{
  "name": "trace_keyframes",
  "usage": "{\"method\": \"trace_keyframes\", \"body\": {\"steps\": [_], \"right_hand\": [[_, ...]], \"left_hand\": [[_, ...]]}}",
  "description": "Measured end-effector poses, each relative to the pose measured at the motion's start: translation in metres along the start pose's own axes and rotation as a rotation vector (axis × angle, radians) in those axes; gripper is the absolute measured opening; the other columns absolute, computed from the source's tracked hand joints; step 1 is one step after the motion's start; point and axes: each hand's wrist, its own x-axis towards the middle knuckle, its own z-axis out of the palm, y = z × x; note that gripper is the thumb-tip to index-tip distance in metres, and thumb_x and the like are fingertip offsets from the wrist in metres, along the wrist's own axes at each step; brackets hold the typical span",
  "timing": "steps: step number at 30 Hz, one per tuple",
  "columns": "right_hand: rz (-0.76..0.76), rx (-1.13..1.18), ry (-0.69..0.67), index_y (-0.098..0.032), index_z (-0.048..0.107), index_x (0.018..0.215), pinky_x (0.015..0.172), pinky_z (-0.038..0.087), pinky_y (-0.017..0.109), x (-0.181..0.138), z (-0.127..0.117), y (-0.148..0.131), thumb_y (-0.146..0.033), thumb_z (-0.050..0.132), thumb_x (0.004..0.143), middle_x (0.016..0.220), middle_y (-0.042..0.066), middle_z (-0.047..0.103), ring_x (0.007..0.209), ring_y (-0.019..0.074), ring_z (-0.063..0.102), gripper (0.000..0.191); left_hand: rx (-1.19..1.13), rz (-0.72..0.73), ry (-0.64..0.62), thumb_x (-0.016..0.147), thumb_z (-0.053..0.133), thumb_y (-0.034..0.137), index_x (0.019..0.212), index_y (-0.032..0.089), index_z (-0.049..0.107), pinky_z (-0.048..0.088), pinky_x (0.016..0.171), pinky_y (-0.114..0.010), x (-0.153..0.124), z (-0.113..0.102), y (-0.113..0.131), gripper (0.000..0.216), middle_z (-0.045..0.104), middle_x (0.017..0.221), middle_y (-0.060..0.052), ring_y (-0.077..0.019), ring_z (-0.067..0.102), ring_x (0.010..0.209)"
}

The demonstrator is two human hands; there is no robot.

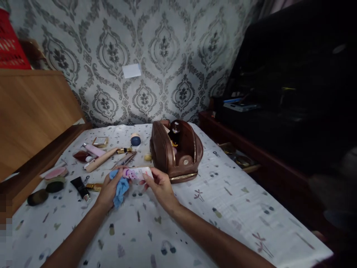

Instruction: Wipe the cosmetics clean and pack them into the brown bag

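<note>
Between my two hands is a white and pink cream tube (138,173) with a purple print. My left hand (109,189) is closed around a crumpled blue cloth (121,190), which presses against the tube's left end. The fingers of my right hand (162,187) pinch the tube's right end. Just behind my right hand stands a brown cosmetic bag (178,152), unzipped at the top, with a silver-capped bottle (175,127) showing inside.
Left of my hands lie a black tube (80,188), a gold-coloured vial (95,187), a beige tube (100,160) and a pink oval piece (56,172). A blue-and-cream jar (135,139) sits near the wall. Wooden furniture (36,106) borders the left, a dark cabinet (279,74) the right.
</note>
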Motion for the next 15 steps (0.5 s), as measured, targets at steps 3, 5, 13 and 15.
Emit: {"method": "trace_keyframes", "body": {"steps": [3,5,13,15], "right_hand": [[-0.062,-0.122,0.051,-0.018,0.067,0.084,0.049,0.044,0.021,0.001,-0.004,-0.004,-0.047,0.064,0.084,0.077,0.001,0.061,0.060,0.0112,0.056,0.030],[-0.065,-0.185,0.104,-0.018,0.068,0.090,0.045,0.039,0.020,0.002,-0.005,-0.008,-0.046,0.065,0.084,0.081,0.001,0.059,0.059,0.0099,0.053,0.029],[0.123,0.055,0.109,-0.019,0.056,0.120,0.048,0.040,0.021,-0.002,0.001,-0.049,-0.046,0.067,0.078,0.076,-0.001,0.058,0.064,0.0130,0.054,0.051],[0.108,-0.008,0.091,-0.018,0.057,0.118,0.047,0.039,0.022,0.000,0.000,-0.060,-0.047,0.067,0.078,0.070,-0.002,0.057,0.059,0.0122,0.052,0.050]], "left_hand": [[-0.052,-0.040,-0.050,0.058,0.087,0.046,0.095,0.016,0.065,0.043,0.040,-0.016,-0.005,0.004,0.005,0.052,0.070,0.065,-0.001,-0.0119,0.061,0.049],[-0.074,-0.036,-0.060,0.061,0.086,0.045,0.098,0.017,0.063,0.041,0.038,-0.015,-0.008,0.005,0.009,0.052,0.067,0.063,0.001,-0.0093,0.056,0.044],[0.073,0.151,-0.082,0.070,0.081,0.044,0.098,0.022,0.063,0.043,0.043,-0.018,-0.013,0.002,0.017,0.040,0.068,0.085,0.001,-0.0088,0.054,0.051],[0.115,0.218,-0.081,0.070,0.081,0.043,0.093,0.020,0.064,0.048,0.052,-0.020,-0.012,0.003,0.020,0.036,0.069,0.106,-0.003,-0.0116,0.061,0.064]]}}
